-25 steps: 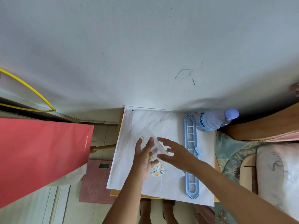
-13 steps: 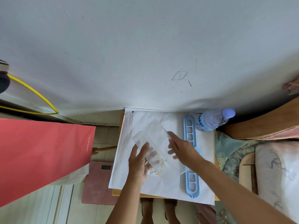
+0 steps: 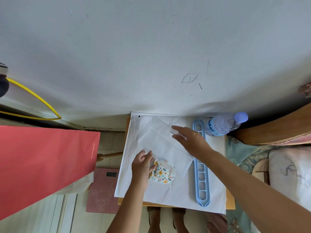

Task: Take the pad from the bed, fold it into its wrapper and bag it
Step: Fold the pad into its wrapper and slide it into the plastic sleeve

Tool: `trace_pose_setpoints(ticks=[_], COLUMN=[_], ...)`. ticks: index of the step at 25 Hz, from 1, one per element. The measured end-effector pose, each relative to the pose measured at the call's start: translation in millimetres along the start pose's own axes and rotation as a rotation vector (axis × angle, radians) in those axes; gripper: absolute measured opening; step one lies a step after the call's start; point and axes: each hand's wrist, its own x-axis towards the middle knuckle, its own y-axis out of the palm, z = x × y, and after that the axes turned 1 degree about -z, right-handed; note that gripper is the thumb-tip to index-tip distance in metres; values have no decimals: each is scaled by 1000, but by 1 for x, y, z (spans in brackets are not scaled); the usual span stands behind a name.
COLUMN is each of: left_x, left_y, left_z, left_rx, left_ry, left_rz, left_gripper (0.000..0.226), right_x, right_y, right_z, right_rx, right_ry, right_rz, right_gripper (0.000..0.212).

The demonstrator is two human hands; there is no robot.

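A translucent white wrapper (image 3: 161, 142) lies spread diagonally on the paper-covered small table (image 3: 217, 179). A floral-patterned folded pad (image 3: 163, 174) lies at the wrapper's near end, with its far edge tucked beneath the wrapper. My left hand (image 3: 143, 163) has curled fingers on the wrapper's near left edge and touches the pad. My right hand (image 3: 190, 138) lies flat with fingers stretched out on the wrapper's far right edge.
A light blue slotted plastic strip (image 3: 201, 174) lies along the table's right side, with a water bottle (image 3: 223, 123) at its far end. A red paper bag (image 3: 42, 165) stands to the left, a pink scale (image 3: 102, 190) on the floor, and a cushioned seat (image 3: 269, 165) on the right.
The wrapper was held up between both hands; it now lies spread flat on the table. My right hand moved to its far edge, and the floral pad shows more.
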Motion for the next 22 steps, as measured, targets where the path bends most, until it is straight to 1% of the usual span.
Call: trace_pose_setpoints(ticks=[3, 6, 9, 11, 13, 14, 16, 19, 20, 22], left_x=[14, 35, 47, 51, 53, 54, 54, 51, 49, 41], left_y=[12, 27, 36, 39, 39, 39, 38, 36, 33, 22], left_z=[-4, -8, -8, -6, -3, -1, 1, 4, 5, 8], left_rx=[52, -46, -131, -126, -105, -85, -36, 55, 110, 314], left_ry=[-64, -176, -255, -277, -288, -283, -258, -211, -182, -83], left_rz=[-60, -106, -121, -147, -174, -179, -187, -206, -212, -220], left_gripper=[45, 36, 33, 32, 31, 30, 30, 31, 32, 33], right_x=[29, 55, 67, 66, 62, 60, 56, 50, 47, 34], right_y=[3, 15, 23, 26, 29, 30, 30, 31, 31, 33], right_z=[9, 13, 8, 5, 3, 2, 2, 2, 2, 1], right_rx=[-109, -225, -308, -335, -398, -448, -521, -540, -542, -497], right_ry=[-2, -87, -196, -230, -257, -263, -254, -206, -187, -130], right_rz=[-23, -65, -163, -252, -343, -363, -334, -284, -282, -257], right_gripper=[27, 26, 22, 18, 22, 28, 40, 51, 52, 52])
